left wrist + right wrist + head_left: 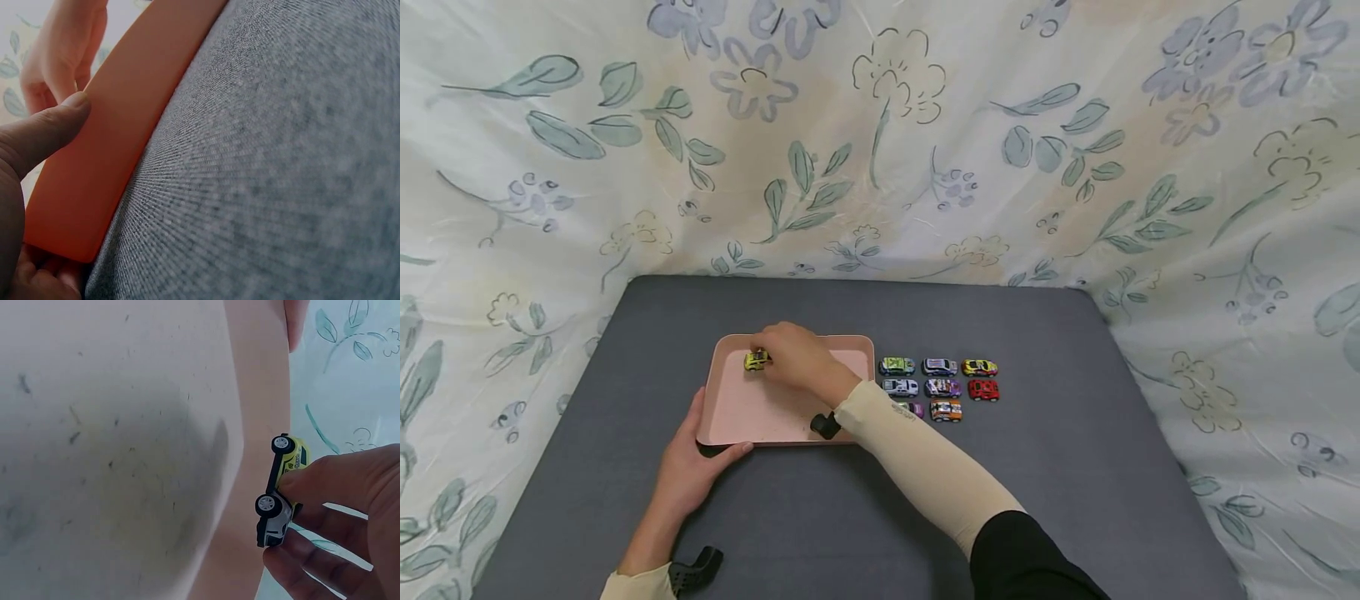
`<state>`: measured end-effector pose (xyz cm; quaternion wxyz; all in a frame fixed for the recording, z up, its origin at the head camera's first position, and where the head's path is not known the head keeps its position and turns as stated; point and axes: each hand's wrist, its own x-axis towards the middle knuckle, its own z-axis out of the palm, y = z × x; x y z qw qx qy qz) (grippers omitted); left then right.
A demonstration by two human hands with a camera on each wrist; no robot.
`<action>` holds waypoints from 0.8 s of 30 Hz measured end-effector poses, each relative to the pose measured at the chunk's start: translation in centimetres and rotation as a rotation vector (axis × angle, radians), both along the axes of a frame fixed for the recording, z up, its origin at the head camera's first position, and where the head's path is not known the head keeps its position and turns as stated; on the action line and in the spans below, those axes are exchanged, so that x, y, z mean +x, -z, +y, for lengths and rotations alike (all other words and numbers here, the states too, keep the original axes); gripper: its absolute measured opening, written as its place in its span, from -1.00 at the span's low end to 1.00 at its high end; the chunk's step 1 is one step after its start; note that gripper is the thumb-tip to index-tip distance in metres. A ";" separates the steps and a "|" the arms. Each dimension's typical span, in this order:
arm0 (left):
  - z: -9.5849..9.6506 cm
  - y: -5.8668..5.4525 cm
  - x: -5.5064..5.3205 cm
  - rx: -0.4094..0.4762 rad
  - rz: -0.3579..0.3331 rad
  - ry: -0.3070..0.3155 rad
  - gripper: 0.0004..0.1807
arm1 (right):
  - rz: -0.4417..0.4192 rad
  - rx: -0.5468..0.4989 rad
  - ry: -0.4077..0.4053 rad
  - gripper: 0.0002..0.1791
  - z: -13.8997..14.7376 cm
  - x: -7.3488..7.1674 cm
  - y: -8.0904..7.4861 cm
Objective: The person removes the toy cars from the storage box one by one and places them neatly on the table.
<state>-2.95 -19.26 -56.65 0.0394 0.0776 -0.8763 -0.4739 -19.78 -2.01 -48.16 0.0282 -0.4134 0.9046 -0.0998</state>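
Note:
My right hand (797, 357) is over the far left part of a shallow pink tray (760, 410). Between thumb and fingers it pinches a small yellow toy car (756, 361). In the right wrist view the toy car (291, 467) has a yellow body with a grey-white end and silver wheels, and is tipped on its side in that view. My left hand (687, 472) grips the tray's near left corner. The left wrist view shows its thumb (59, 125) on the tray's side wall (115, 131), other fingers by the corner's underside.
Just right of the tray, several toy cars stand in rows on the grey table (1045, 483), among them a green one (897, 366), a red one (983, 390) and an orange one (946, 410). My right forearm partly covers a purple car (913, 409). Floral cloth (895, 167) hangs behind.

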 end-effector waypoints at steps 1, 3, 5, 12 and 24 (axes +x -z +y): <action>0.0 0.0 0.0 0.001 0.000 0.000 0.33 | 0.004 -0.005 0.002 -0.67 0.2 0.0 -0.1; 0.0 0.0 0.0 0.000 -0.003 0.000 0.33 | 0.014 -0.014 0.004 -0.68 0.5 0.1 -0.2; 0.0 0.0 0.0 -0.002 -0.004 -0.001 0.33 | 0.015 -0.020 0.012 -0.67 0.9 0.3 -0.3; 0.0 0.0 0.0 -0.008 0.003 0.002 0.33 | 0.018 -0.048 0.015 -0.68 2.0 0.5 -0.7; 0.1 0.3 -0.1 -0.026 0.010 -0.013 0.34 | 0.020 -0.061 0.040 -0.67 3.8 0.6 -0.6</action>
